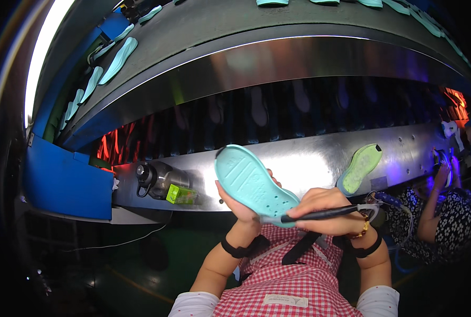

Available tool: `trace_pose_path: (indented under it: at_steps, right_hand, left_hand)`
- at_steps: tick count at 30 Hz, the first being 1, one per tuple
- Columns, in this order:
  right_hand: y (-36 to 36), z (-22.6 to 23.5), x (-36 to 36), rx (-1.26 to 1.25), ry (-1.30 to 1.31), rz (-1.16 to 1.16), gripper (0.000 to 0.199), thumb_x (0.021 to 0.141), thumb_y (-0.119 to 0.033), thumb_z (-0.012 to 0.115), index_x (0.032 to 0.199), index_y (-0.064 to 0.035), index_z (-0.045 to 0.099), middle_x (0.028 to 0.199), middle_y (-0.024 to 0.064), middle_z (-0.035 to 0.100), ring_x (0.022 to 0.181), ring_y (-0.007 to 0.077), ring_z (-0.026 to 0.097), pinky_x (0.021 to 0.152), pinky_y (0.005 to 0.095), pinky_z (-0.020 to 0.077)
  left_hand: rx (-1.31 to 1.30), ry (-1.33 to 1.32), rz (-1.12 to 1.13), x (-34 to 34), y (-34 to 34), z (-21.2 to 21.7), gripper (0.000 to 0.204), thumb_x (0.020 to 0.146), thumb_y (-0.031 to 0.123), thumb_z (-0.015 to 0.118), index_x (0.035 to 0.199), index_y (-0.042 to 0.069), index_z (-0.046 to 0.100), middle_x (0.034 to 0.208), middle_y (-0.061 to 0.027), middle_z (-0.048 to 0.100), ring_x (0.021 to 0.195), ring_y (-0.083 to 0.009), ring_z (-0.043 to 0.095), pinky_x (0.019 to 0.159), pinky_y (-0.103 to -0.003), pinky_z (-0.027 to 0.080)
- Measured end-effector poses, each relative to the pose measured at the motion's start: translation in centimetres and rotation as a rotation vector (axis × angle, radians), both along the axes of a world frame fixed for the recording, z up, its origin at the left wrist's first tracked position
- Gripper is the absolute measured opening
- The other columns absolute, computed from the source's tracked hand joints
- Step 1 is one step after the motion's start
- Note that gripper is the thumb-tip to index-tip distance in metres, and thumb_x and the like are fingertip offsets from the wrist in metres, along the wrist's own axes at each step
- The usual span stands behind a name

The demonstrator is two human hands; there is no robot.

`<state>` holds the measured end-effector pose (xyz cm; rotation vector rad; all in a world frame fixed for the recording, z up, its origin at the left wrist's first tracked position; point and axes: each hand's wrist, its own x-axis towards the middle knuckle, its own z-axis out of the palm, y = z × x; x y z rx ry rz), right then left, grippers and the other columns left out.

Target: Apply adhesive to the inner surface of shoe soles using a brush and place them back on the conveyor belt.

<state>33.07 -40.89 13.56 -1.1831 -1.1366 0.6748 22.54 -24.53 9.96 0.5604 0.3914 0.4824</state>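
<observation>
Blue panel (71, 179): at the left of the frame, beside the bench's left end.
Bottle (169, 177): dark, black-capped, on the bench (299, 153) left of centre.
Green box (181, 195): small, touching or just beside the bottle; I cannot tell which.
Left hand (242, 208): grasping the turquoise sole, thumb at its left edge, fingertips at its right.
Turquoise sole (248, 177): centre of the frame, slanting from upper left to lower right; smooth, matt and pale, with a rounded upper end, straight shallow lines across the face and small round marks near the lower end.
Tool (325, 214): black handle, pale end at the sole's lower end.
Right hand (328, 203): gripping the handle.
Yellow-green sole (363, 165): right of centre, dark patch at its upper tip.
</observation>
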Motion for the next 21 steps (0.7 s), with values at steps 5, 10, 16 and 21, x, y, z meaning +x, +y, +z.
trace_pose_path:
  at_steps: [5, 10, 16, 21]
  right_hand:
    - [-0.5, -0.4, 0.1, -0.1, -0.032, -0.255, 0.025, 0.066, -0.001, 0.068, 0.091, -0.0025, 0.065, 0.079, 0.0109, 0.064, 0.074, 0.0183, 0.059, 0.067, 0.0276, 0.0475]
    - [-1.6, -0.4, -0.1, 0.032, 0.101, -0.033, 0.025, 0.067, 0.001, 0.067, 0.091, -0.0017, 0.064, 0.083, 0.0113, 0.063, 0.077, 0.0177, 0.06, 0.068, 0.0257, 0.0473]
    - [-1.0, -1.3, -0.6, 0.037, 0.153, 0.013, 0.023, 0.069, 0.003, 0.064, 0.092, -0.0001, 0.063, 0.094, 0.0135, 0.062, 0.082, 0.0169, 0.059, 0.073, 0.0247, 0.0475]
    - [-0.9, -2.1, -1.1, -0.027, 0.65, 0.007, 0.019, 0.074, 0.004, 0.059, 0.093, 0.0041, 0.059, 0.098, 0.0169, 0.059, 0.09, 0.0205, 0.058, 0.08, 0.0276, 0.0477]
  left_hand:
    - [0.01, 0.055, 0.104, 0.8, 0.0, 1.9, 0.085, 0.074, 0.072, 0.011, 0.107, 0.003, 0.048, 0.083, -0.0172, 0.057, 0.07, -0.0279, 0.057, 0.063, -0.039, 0.049]
    - [0.083, -0.134, 0.068, 0.5, 1.1, 2.6, 0.088, 0.073, 0.075, 0.009, 0.111, 0.004, 0.047, 0.087, -0.0187, 0.056, 0.073, -0.028, 0.058, 0.063, -0.039, 0.049]
    - [0.158, -0.129, 0.058, 0.7, 1.0, 3.7, 0.089, 0.072, 0.076, 0.009, 0.114, 0.005, 0.045, 0.089, -0.019, 0.056, 0.073, -0.028, 0.058, 0.063, -0.039, 0.049]
    - [0.139, -0.173, -0.079, 0.1, 0.9, 4.4, 0.085, 0.076, 0.072, 0.016, 0.122, 0.005, 0.04, 0.102, -0.0202, 0.052, 0.085, -0.0298, 0.054, 0.076, -0.042, 0.045]
